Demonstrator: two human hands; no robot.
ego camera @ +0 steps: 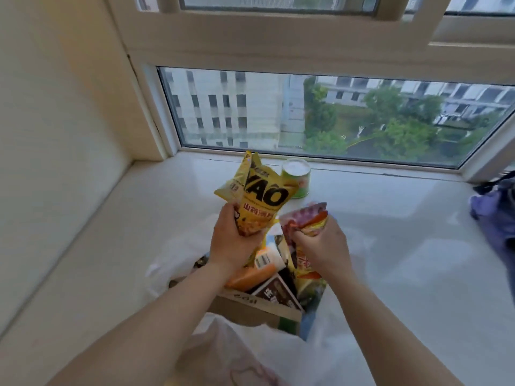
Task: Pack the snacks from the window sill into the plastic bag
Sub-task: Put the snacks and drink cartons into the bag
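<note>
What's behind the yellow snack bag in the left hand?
A green canister with a white lid stands on the sill behind the yellow snack bag. Its left side is covered by the bag, so anything further left stays hidden.

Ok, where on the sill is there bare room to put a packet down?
Bare sill left of the yellow packet, up to the wall; more between the green can and the purple cloth. Crowded in the middle: both hands, left hand and right hand, work over the plastic bag.
</note>
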